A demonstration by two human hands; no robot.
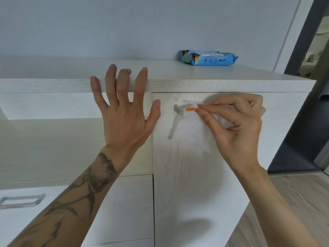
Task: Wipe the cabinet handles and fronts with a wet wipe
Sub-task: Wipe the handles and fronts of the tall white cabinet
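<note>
A pale wood-grain cabinet door (187, 175) fills the lower middle, with a grey metal handle (175, 122) near its upper left corner. My right hand (235, 129) pinches a white wet wipe (194, 129) against the top of that handle; the wipe hangs over the handle's right side and carries an orange smear (190, 109). My left hand (122, 111) is spread open, fingertips resting on the front edge of the cabinet top (213, 84), just left of the door.
A blue wet-wipe pack (208, 57) lies on the cabinet top at the back right. A drawer with a grey handle (21, 200) sits at lower left, below an open shelf recess. A dark door frame (302, 86) and wooden floor lie to the right.
</note>
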